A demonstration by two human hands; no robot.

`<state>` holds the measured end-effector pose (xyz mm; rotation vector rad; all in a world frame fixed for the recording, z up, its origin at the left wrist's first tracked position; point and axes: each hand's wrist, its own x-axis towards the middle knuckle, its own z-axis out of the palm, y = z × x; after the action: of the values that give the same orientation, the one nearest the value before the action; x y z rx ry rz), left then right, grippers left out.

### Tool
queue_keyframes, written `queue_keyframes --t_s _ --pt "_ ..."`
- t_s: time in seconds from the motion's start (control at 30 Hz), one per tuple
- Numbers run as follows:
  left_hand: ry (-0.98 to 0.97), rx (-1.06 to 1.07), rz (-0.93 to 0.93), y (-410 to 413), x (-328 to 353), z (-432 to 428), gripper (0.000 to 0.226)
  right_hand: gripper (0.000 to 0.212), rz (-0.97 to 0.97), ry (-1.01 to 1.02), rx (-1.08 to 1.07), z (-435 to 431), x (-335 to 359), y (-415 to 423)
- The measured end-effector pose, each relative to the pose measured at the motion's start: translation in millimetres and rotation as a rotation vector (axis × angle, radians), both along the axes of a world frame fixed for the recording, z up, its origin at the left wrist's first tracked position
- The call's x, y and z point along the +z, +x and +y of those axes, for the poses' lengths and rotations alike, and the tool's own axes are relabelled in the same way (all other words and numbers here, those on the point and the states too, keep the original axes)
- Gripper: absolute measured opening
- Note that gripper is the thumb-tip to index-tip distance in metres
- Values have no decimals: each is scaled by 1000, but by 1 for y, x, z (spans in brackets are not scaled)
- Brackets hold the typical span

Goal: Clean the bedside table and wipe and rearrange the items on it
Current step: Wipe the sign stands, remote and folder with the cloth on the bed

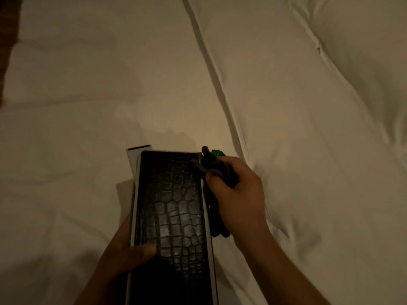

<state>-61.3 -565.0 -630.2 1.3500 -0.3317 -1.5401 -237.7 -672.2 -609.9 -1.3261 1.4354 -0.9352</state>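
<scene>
A long black folder (171,216) with a crocodile-skin pattern and a pale rim lies in front of me over the white bed. My left hand (130,254) grips its left edge, thumb on the cover. My right hand (237,194) holds a dark cloth (217,214) bunched against the folder's right edge near the far corner. A bit of green (218,153) shows just beyond the cloth. White paper (132,161) sticks out from under the folder at its far left corner.
White bedding (286,106) fills the view, with a long fold (211,69) running diagonally from the top middle down toward my right hand. A dark brown edge (8,29) shows at the top left corner.
</scene>
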Motion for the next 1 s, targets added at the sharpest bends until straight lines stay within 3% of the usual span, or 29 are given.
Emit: queue_keyframes --t_s 0.1,0.17,0.23,0.37,0.43,0.5,0.57,0.7,0.83,1.0 --pt "-54 -77 -21 -4 -3 -6 90 26 300 -353 227 20 5 4" --pt "-65 -57 -88 -5 -7 -7 83 29 399 -497 392 26 4 12" --pt "-64 -92 -85 -6 -9 -6 78 30 453 -539 395 11 2 20" --pt "-82 -129 -6 0 -5 1 72 20 339 -266 110 -33 0 19" --pt "-78 -131 45 4 -5 4 71 13 80 -12 -5 -36 -4 10" --pt "-67 -117 33 4 -8 4 83 14 -175 190 -68 -26 -6 2" --pt "-69 -103 -3 0 -13 2 86 16 -286 295 -88 -13 -8 -3" --pt "-72 1 -30 -7 -16 -3 69 18 -224 354 3 20 -10 -7" --pt "-47 120 -16 -4 -18 -10 60 18 -22 250 127 53 -10 -9" --pt "-19 269 22 -12 -19 -13 56 28 34 205 154 59 -9 -16"
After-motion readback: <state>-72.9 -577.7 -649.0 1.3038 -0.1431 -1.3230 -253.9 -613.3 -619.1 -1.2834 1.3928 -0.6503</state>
